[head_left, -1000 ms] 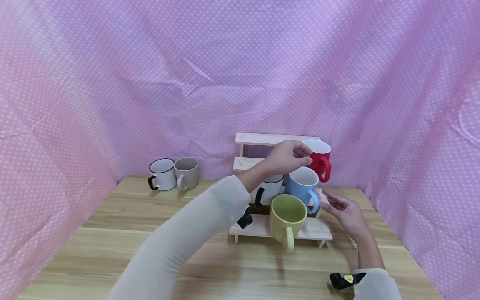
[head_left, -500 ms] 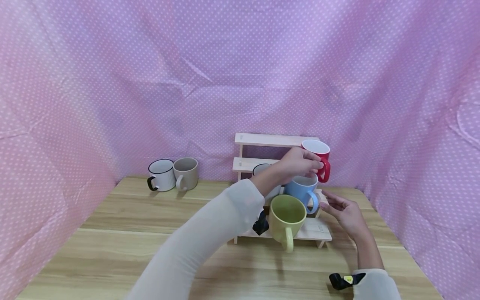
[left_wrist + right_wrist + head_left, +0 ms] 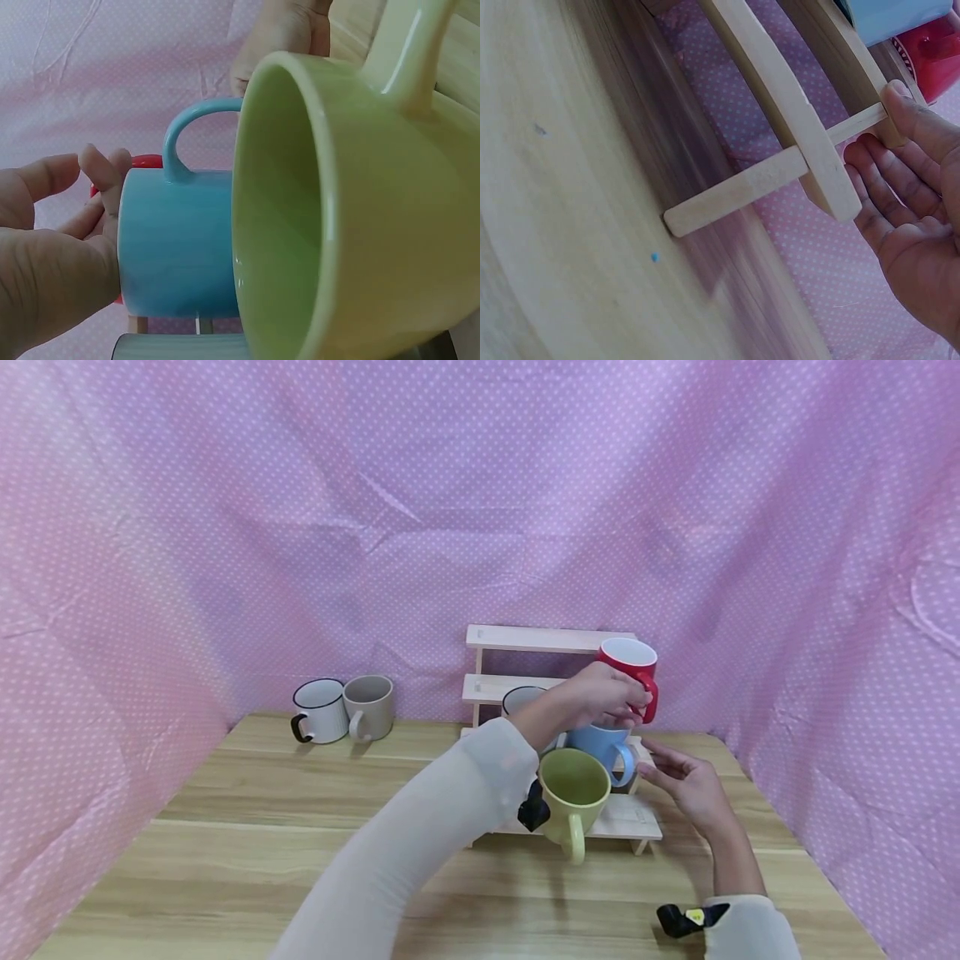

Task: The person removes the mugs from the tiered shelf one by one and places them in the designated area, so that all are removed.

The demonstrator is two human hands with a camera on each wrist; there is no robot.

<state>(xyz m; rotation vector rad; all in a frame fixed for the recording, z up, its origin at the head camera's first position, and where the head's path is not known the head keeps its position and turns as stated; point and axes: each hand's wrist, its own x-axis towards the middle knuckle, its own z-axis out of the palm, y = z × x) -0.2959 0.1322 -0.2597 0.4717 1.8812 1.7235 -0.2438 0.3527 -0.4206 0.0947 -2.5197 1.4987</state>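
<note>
My left hand (image 3: 600,693) reaches across to the red mug (image 3: 618,652) at the right of the wooden stepped rack (image 3: 536,637), its fingers pinching the handle. In the left wrist view, the blue mug (image 3: 176,244) partly hides those fingers and the red mug. The blue mug stands one step lower, and a yellow-green mug (image 3: 576,777) sits on the bottom step. Behind my left wrist, a white mug with a dark rim (image 3: 521,696) is mostly covered. My right hand (image 3: 930,217) grips the end of a rack step, thumb on top and fingers beneath.
Further left on the wooden table (image 3: 247,827) stand a white mug with a black handle (image 3: 324,720) and a beige mug (image 3: 378,714), side by side. Pink dotted cloth (image 3: 480,485) hangs behind and along both sides.
My left hand has moved right and slightly down, from beside the red mug's rim to its handle, and its fingers have closed there. The right hand has stayed on the rack.
</note>
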